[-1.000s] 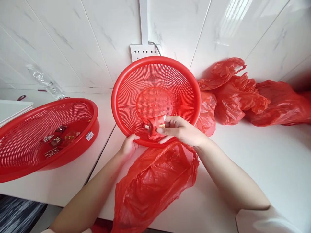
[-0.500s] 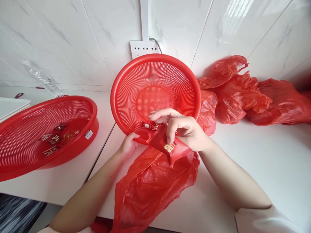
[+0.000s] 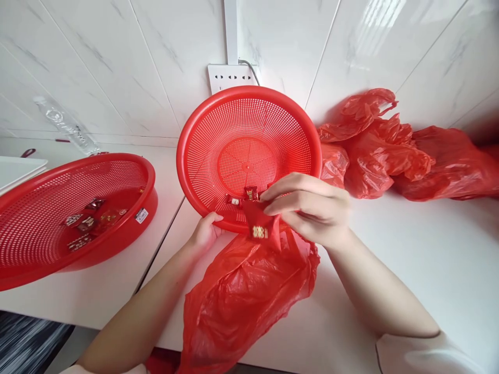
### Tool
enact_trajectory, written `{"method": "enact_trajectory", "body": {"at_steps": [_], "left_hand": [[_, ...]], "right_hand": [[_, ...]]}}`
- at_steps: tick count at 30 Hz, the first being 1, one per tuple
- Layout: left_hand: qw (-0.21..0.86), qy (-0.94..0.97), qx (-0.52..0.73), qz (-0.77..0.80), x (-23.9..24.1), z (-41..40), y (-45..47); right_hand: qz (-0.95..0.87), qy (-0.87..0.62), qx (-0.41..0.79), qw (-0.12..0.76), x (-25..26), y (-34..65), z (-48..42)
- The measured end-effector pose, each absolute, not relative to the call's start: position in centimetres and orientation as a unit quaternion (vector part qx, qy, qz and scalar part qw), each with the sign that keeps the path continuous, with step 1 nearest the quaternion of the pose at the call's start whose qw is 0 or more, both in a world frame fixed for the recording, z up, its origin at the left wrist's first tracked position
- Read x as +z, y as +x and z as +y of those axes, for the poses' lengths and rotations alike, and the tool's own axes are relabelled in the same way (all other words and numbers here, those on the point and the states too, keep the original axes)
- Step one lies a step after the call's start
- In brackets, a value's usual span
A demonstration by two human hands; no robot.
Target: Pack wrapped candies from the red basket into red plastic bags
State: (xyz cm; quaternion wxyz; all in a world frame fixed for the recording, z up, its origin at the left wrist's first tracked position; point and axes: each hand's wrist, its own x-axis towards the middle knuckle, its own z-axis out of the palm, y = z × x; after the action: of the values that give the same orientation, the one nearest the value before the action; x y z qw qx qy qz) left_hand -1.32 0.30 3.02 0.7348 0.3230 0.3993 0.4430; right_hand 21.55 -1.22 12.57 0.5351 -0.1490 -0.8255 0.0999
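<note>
The left hand (image 3: 205, 234) grips the lower rim of the tilted red basket (image 3: 218, 124) near the tabletop's front edge. The right hand (image 3: 312, 208) pinches a small red packet (image 3: 262, 228) above the open red bag (image 3: 241, 296). Perhaps two or three candies (image 3: 241, 197) remain in the basket.

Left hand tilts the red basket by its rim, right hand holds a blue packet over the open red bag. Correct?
Not quite: the head view shows the packet in the right hand is red with gold print. Left hand does grip the tilted basket rim, above the open red bag.
</note>
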Motion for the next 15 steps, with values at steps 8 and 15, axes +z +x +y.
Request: {"method": "enact_trajectory", "body": {"at_steps": [8, 15], "left_hand": [[0.722, 0.343, 0.457, 0.39, 1.6, 1.0, -2.0], [0.721, 0.329, 0.466, 0.394, 1.9, 1.0, -1.7]], "right_hand": [[-0.645, -0.217, -0.193, 0.707, 12.5, 21.9, -1.6], [-0.591, -0.27, -0.268, 0.712, 12.7, 22.0, -1.9]]}}
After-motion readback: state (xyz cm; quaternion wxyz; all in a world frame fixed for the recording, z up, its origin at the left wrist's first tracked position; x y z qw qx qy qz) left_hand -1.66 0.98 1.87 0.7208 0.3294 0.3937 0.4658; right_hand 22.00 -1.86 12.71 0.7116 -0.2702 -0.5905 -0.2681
